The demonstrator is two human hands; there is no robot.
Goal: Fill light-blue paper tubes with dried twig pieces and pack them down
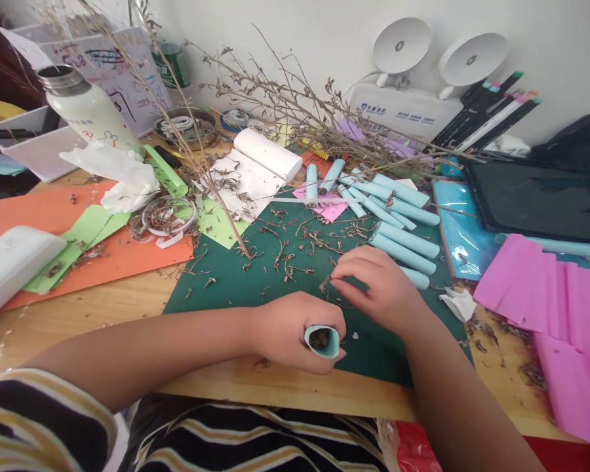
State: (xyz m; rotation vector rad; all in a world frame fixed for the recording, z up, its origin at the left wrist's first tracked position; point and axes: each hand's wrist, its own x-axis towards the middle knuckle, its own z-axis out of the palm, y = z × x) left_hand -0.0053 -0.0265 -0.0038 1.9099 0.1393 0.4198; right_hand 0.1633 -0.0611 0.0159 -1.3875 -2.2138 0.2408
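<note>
My left hand (295,331) is wrapped round a light blue paper tube (330,347), its open end facing up at me. Brown dried leaf bits (318,337) show inside the tube. Just beyond it, my right hand (373,285) pinches a small piece of dried leaf (325,284) between thumb and fingertips. Both hands are over a dark green sheet (216,288) strewn with loose dried leaves (288,269). Several more light blue paper tubes (408,246) lie at the sheet's far right.
Dry leafy branches (275,98) lean across the back. At left stand a white bottle (91,108) and a roll of tape (170,213) on orange paper (142,246). Pink crepe paper (565,295) and a black tablet (535,196) are at right. A white two-headed lamp (403,108) stands behind.
</note>
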